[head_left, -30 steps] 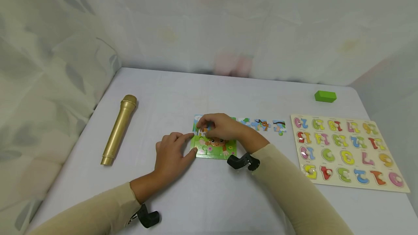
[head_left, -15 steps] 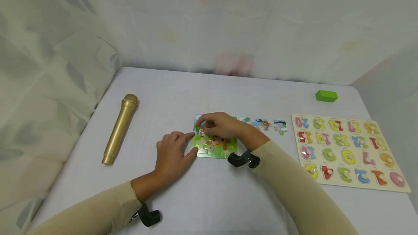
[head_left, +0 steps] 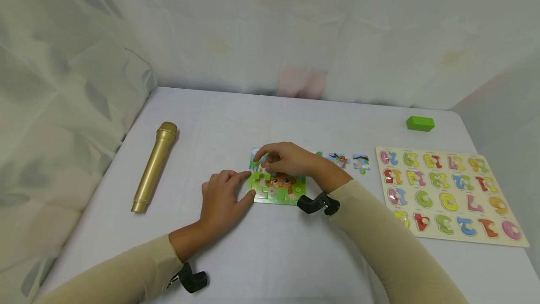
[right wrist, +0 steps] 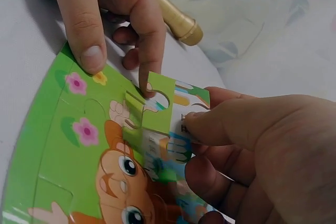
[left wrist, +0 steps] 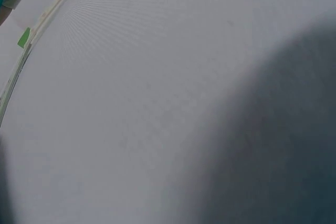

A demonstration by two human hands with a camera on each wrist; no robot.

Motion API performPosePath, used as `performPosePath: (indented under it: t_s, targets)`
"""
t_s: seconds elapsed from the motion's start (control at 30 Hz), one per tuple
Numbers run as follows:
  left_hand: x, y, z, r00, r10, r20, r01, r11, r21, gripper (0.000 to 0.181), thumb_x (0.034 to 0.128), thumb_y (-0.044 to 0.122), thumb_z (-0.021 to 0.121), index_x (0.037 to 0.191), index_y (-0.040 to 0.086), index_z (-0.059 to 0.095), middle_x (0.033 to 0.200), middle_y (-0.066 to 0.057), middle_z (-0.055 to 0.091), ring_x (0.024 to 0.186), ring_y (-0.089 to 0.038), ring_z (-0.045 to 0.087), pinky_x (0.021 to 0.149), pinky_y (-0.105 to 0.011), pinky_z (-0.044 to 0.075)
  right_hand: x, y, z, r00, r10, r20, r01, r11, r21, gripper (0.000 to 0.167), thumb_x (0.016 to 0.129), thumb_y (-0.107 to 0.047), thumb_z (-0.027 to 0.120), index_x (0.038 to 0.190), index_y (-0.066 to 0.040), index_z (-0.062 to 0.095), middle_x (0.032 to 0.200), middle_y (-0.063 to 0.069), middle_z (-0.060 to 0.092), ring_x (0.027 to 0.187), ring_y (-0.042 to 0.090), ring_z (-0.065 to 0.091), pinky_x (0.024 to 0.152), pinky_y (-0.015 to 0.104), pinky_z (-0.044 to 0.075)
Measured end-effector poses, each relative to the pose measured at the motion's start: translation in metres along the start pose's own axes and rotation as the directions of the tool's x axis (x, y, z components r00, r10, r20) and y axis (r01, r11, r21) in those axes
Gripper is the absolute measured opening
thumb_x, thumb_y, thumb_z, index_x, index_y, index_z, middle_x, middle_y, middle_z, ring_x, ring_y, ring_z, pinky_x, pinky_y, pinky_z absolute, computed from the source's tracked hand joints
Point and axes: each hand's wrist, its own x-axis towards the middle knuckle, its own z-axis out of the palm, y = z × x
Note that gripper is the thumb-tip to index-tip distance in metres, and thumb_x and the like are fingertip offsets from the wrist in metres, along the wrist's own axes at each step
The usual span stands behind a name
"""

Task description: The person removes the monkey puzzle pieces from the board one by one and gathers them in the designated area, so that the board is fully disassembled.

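A jigsaw puzzle point(head_left: 276, 197) with a cartoon monkey on green grass lies flat at mid-table. My right hand point(head_left: 291, 159) is above its upper part, and in the right wrist view its thumb and fingers pinch a puzzle piece point(right wrist: 160, 103), tilted up off the puzzle. At the puzzle's left edge, my left hand point(head_left: 221, 198) rests with thumb and index finger spread; the right wrist view shows its thumb point(right wrist: 86, 30) on the green border and its index fingertip close to the raised piece. Part of the puzzle is hidden behind my right hand.
Loose puzzle pieces point(head_left: 339, 160) lie in a row right of the puzzle. Farther right is a wooden number board point(head_left: 453, 196), with a green block point(head_left: 420, 124) behind it. A gold microphone point(head_left: 154, 168) lies to the left. Fabric hangs behind the table.
My right hand has shifted slightly up and to the right, and the pinched puzzle piece now stands tilted from the puzzle. My left hand has kept its place.
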Motion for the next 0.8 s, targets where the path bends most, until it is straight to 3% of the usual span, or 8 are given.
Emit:
performPosePath:
  t_s: [0.33, 0.8]
  targets:
    - [0.0, 0.0, -0.001, 1.0, -0.021, 0.014, 0.02, 1.0, 0.011, 0.048, 0.0909, 0.038, 0.081, 0.135, 0.02, 0.074, 0.112, -0.003, 0.062, 0.104, -0.029, 0.055, 0.082, -0.05, 0.035, -0.013, 0.002, -0.014, 0.999, 0.031, -0.024, -0.03, 0.999, 0.028, 0.031, 0.105, -0.012, 0.064, 0.134, -0.016, 0.07, 0.101, 0.003, 0.071, 0.087, 0.027, 0.07, 0.079, 0.041, 0.057]
    - [0.002, 0.001, 0.003, 0.999, -0.03, 0.013, 0.03, 0.999, 0.016, 0.048, 0.0916, 0.037, 0.081, 0.136, 0.019, 0.074, 0.113, -0.003, 0.062, 0.107, -0.029, 0.055, 0.084, -0.049, 0.034, -0.054, 0.025, -0.034, 0.991, 0.086, -0.107, -0.085, 0.996, 0.007, 0.027, 0.102, -0.011, 0.067, 0.128, -0.018, 0.073, 0.097, 0.003, 0.067, 0.091, 0.023, 0.058, 0.081, 0.039, 0.046]
